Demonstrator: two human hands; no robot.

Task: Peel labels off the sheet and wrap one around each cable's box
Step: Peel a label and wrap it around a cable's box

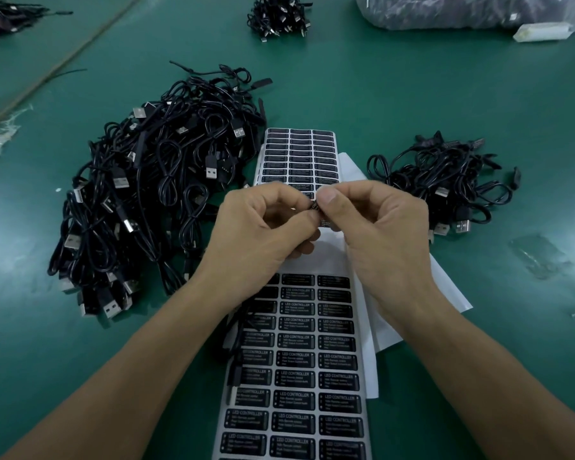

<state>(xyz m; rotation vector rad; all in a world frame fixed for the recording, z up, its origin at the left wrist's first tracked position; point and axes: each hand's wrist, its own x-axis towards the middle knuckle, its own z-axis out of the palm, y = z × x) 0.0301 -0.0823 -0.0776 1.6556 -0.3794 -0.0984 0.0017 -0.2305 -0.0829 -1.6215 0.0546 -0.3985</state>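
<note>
A long white sheet (299, 366) of black "LED CONTROLLER" labels runs down the middle of the green table. Above it, my left hand (259, 234) and my right hand (375, 224) meet and pinch a small black cable box (314, 206) between thumbs and fingertips. A black label (325, 223) sticks out just below the box under my right thumb. The box is mostly hidden by my fingers. Its cable (236, 360) hangs down under my left wrist across the sheet's left edge.
A large heap of black USB cables (153, 184) lies to the left, a smaller heap (445, 180) to the right. Spent white backing paper (445, 287) lies under the sheet's right side. Another cable bundle (276, 14) and a plastic bag (462, 9) sit at the far edge.
</note>
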